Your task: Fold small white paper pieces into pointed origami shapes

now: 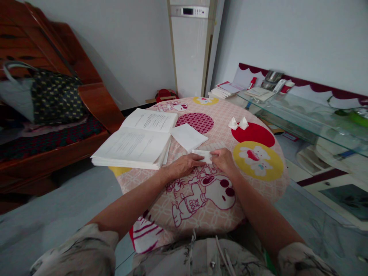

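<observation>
A small folded piece of white paper [204, 156] lies on the patterned tablecloth between my hands. My left hand [186, 164] has its fingers on the paper's left side. My right hand [223, 159] pinches its right edge between thumb and fingers. Just beyond sits a loose white sheet [189, 137], flat on the cloth. To the left is a thick open book [135, 143] with printed pages. Two small folded paper shapes with pointed tops [238, 124] stand side by side at the back right, near a red circle on the cloth.
The round table [201, 214] has a cloth with cartoon figures. On the right is a glass-topped cabinet [304, 119] with a stack of papers [225, 90] and containers. A wooden bench [51, 153] holding a patterned bag [56, 96] stands left. An air conditioner [191, 50] is behind.
</observation>
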Available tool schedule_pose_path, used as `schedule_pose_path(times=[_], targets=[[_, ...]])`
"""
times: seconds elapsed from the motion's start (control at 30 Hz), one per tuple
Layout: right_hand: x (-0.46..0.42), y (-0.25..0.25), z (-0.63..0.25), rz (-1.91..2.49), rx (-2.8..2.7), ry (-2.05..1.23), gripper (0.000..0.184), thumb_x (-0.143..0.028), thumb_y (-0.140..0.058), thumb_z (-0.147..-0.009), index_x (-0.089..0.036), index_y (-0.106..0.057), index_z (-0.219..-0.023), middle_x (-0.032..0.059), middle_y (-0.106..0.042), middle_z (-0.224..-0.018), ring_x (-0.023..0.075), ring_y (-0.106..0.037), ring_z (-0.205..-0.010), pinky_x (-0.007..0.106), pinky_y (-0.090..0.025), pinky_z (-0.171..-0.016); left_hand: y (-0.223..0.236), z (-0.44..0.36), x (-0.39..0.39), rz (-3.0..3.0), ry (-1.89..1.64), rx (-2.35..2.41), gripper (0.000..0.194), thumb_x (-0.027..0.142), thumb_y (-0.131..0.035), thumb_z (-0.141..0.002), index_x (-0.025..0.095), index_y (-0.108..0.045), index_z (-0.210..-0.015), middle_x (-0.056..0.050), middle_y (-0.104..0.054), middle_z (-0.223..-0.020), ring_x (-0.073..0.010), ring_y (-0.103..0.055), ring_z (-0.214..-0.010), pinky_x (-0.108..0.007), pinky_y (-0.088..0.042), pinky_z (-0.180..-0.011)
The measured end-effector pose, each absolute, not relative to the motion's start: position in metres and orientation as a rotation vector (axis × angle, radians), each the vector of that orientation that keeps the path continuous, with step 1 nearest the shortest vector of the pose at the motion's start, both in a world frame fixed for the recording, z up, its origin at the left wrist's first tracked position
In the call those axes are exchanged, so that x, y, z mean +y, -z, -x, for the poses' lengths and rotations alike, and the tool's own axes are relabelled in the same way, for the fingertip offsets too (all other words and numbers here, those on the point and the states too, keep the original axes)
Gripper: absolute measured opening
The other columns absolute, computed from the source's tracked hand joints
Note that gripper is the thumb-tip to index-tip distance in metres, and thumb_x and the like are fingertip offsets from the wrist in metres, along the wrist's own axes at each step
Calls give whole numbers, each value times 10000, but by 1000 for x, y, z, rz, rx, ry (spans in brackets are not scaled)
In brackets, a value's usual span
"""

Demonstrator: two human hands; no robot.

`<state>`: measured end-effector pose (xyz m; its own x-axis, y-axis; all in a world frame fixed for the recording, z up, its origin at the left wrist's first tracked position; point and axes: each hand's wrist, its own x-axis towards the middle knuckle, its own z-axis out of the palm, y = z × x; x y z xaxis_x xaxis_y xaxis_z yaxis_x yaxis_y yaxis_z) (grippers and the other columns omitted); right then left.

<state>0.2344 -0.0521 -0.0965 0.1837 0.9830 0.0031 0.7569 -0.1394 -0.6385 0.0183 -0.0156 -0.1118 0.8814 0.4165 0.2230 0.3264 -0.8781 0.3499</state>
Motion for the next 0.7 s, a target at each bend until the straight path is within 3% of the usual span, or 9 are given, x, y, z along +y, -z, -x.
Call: schedule_pose_path(times=[0.3,0.53,0.7], targets=[[-59,83,-218,1991,-1793,-517,461,-101,-678,-706,-154,-764,-1156,110,-776,-1097,238,-707,-1000,293,-519,-863,117,-20,-16,-2751,-454,570,505,3,-515,-883,207,-675,-1316,-132,-633,-1399,-216,-621,-1278,-350,-488,-1106],[-63,85,-235,1979,-1725,-565,503,-55,-577,-696,-137,-782,-1148,101,-794,-951,210,-717,-830,270,-522,-767,118,-20,-16,-2762,-469,557,488,-9,-553,-860,176,-693,-1289,-156,-635,-1392,-235,-624,-1279,-361,-494,-1108],[-61,91,-238,1835,-1453,-760,420,-138,-556,-740,-125,-775,-1099,31,-726,-655,164,-648,-542,226,-471,-508,118,-19,-16,-2753,-456,573,494,-2,-544,-867,191,-693,-1296,-151,-629,-1400,-240,-623,-1281,-376,-496,-1106]])
